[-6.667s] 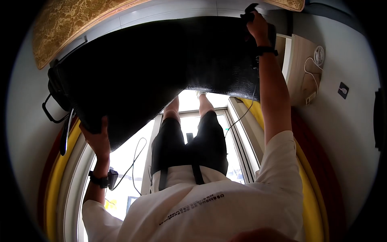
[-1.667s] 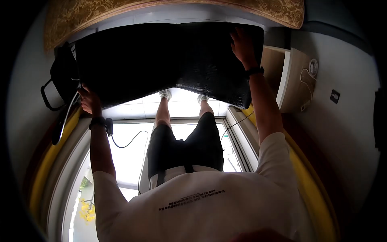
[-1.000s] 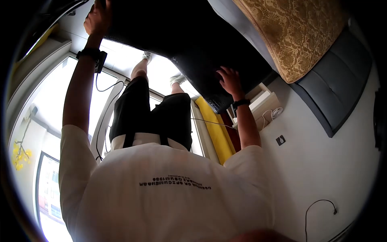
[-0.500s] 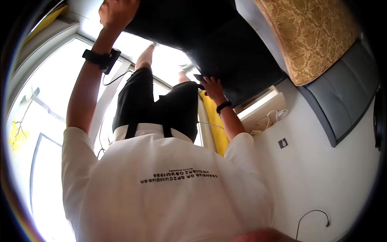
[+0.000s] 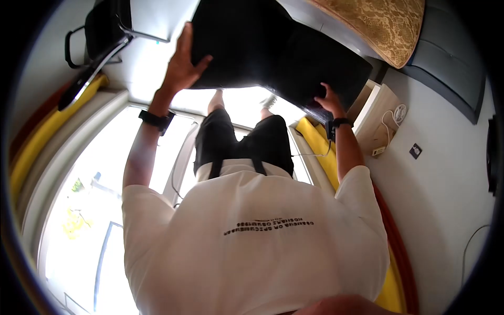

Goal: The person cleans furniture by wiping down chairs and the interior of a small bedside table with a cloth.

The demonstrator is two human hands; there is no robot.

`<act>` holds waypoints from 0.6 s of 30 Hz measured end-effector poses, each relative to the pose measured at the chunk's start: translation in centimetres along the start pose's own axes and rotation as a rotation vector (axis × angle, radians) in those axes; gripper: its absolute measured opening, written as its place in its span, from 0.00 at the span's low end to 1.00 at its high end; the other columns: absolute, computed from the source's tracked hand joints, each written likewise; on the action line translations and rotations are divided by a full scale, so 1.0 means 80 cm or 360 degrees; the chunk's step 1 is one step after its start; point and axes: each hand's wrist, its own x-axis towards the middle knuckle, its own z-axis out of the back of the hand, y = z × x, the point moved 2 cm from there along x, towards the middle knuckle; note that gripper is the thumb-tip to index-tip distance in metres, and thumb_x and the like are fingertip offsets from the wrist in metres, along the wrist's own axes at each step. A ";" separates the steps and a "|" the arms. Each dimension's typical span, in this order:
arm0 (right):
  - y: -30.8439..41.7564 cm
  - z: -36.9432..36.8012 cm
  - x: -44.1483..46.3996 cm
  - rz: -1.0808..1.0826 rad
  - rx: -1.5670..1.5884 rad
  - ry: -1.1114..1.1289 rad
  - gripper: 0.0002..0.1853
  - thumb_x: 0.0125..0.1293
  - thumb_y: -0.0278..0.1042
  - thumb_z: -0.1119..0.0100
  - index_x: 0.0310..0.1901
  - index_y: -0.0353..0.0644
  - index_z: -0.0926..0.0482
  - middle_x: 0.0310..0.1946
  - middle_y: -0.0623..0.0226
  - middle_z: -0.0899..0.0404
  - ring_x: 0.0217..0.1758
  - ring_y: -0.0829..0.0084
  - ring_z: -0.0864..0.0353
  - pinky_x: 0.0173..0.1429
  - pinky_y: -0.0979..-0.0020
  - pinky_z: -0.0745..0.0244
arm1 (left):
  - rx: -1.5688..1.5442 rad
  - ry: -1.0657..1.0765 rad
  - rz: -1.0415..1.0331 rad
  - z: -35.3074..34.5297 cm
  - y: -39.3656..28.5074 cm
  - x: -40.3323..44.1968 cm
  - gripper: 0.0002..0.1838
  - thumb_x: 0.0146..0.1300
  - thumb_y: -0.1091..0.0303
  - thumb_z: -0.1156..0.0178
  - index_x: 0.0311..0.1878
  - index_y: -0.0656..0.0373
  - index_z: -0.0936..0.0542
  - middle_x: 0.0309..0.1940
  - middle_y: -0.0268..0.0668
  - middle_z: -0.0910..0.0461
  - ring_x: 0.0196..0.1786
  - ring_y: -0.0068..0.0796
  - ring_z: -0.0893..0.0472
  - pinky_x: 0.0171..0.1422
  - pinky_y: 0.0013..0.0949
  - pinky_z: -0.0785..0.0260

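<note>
A large black sheet-like piece [image 5: 278,47] spreads across the top of the head view; its exact kind cannot be made out. My left hand [image 5: 184,65] is at its left edge, fingers stretched up and thumb spread out over the black surface. On the right, my right hand [image 5: 329,101] lies against its lower right part, thumb and forefinger apart. Neither hand is closed round anything visible. Dark bands with small devices sit on both wrists, with a thin cable hanging at the right one.
A gold patterned cushion [image 5: 386,26] and a grey padded headboard [image 5: 449,58] are at upper right. Below them is a wooden nightstand [image 5: 375,115] with a white coiled cable [image 5: 399,114]. A black-framed chair [image 5: 107,31] stands upper left. Yellow curtains [image 5: 320,144] flank the bright window [image 5: 89,210].
My left hand has come down and spread its fingers at the black piece's edge. My right hand has shifted along it. The view has turned, bringing the chair into sight.
</note>
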 end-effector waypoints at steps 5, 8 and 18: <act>0.148 -0.034 -0.112 0.0512 0.0643 -0.0299 0.33 0.61 0.42 0.29 0.65 0.46 0.33 0.51 0.47 0.18 0.55 0.52 0.17 0.56 0.58 0.21 | 0.0573 0.0543 -0.0796 -0.009 -0.129 0.007 0.35 0.65 0.73 0.44 0.76 0.43 0.37 0.78 0.30 0.42 0.82 0.40 0.49 0.78 0.70 0.63; 0.214 -0.013 -0.163 0.0647 0.1007 -0.0507 0.23 0.68 0.38 0.36 0.61 0.41 0.31 0.48 0.49 0.18 0.53 0.57 0.16 0.54 0.62 0.21 | 0.0222 0.0570 -0.1049 -0.042 -0.181 0.011 0.29 0.66 0.67 0.44 0.72 0.42 0.30 0.62 0.23 0.21 0.74 0.29 0.33 0.75 0.77 0.68; 0.193 -0.052 -0.240 0.0194 0.1514 -0.1172 0.18 0.74 0.31 0.50 0.63 0.40 0.34 0.52 0.53 0.19 0.55 0.63 0.18 0.61 0.63 0.24 | 0.0424 0.0728 -0.1467 -0.106 -0.329 0.003 0.23 0.64 0.67 0.42 0.64 0.45 0.23 0.31 0.28 0.17 0.44 0.29 0.17 0.76 0.75 0.68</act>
